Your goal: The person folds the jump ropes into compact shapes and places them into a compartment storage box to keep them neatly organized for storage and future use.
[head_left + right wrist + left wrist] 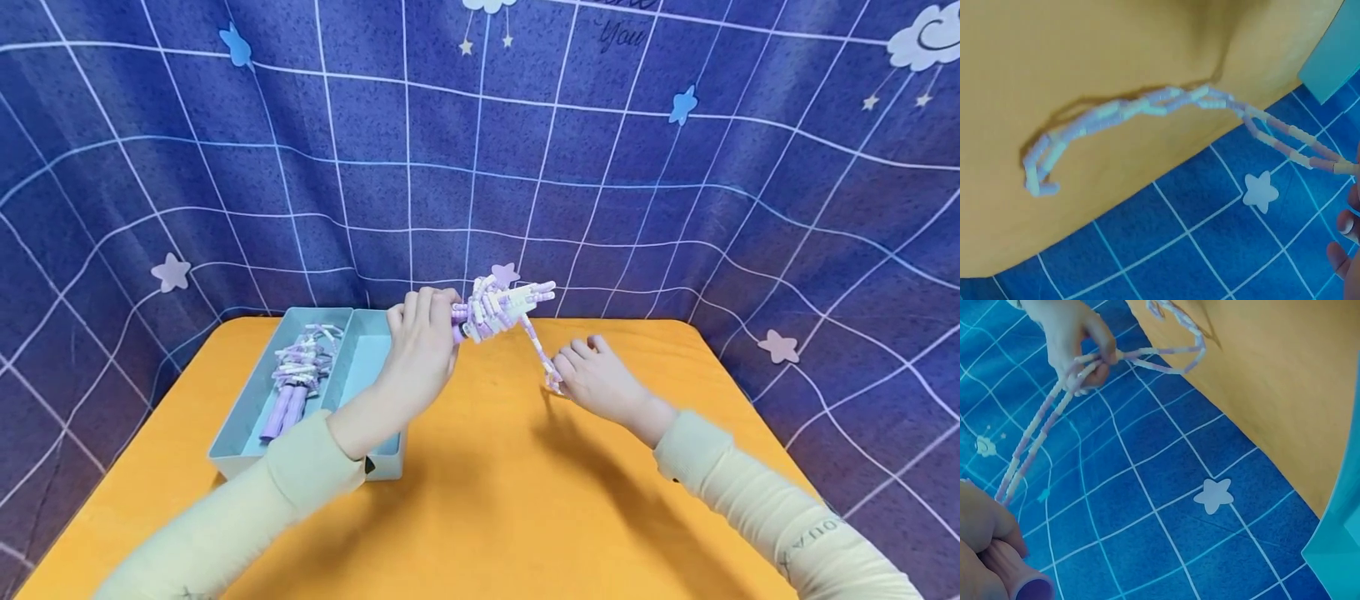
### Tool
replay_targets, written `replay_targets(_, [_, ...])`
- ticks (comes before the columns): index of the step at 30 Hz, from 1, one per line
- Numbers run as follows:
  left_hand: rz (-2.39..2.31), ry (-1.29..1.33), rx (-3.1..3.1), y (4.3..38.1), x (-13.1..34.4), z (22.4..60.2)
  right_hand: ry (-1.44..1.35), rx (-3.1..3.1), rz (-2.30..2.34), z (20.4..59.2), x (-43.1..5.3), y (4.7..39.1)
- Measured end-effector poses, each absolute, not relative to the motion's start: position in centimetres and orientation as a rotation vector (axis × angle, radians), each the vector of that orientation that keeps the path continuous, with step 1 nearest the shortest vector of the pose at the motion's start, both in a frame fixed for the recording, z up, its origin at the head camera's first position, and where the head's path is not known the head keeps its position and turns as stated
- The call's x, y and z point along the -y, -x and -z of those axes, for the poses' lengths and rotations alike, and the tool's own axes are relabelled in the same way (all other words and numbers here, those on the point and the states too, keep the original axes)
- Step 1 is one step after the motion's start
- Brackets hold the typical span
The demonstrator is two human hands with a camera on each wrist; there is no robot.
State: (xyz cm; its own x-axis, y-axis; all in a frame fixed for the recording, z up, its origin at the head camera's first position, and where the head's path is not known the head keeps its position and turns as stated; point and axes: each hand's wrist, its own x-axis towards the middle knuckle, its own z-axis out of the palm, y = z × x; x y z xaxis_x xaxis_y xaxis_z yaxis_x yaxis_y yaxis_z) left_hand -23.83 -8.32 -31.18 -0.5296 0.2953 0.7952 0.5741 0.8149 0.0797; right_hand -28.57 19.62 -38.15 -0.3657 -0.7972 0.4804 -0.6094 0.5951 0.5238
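Observation:
My left hand grips the purple handles of a beaded jump rope above the table, its purple and white cord wound in a bundle beyond the fingers. The round end of a handle sticks out of that hand in the left wrist view. Lower and to the right, my right hand pinches a doubled length of the cord, drawn out from the bundle. Past its fingers, the loose cord trails in a curve over the orange tabletop. A second beaded jump rope, similarly wound, lies in the left compartment of a two-part box.
The pale blue-green box stands on the left of the orange table, partly behind my left forearm. A blue gridded cloth with stars and clouds hangs close around the table's back and sides.

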Motion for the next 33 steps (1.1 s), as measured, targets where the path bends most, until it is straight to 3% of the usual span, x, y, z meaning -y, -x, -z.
replay_targets(16, [0.272, 0.439, 2.259, 25.6, 8.4, 32.2, -1.273, 2.079, 0.361, 40.0, -18.0, 26.0])
replay_targets(33, [-0.015, 0.210, 2.343, 28.2, 8.7, 34.5, -1.311, 1.957, 0.553, 36.4, -17.1, 23.8])
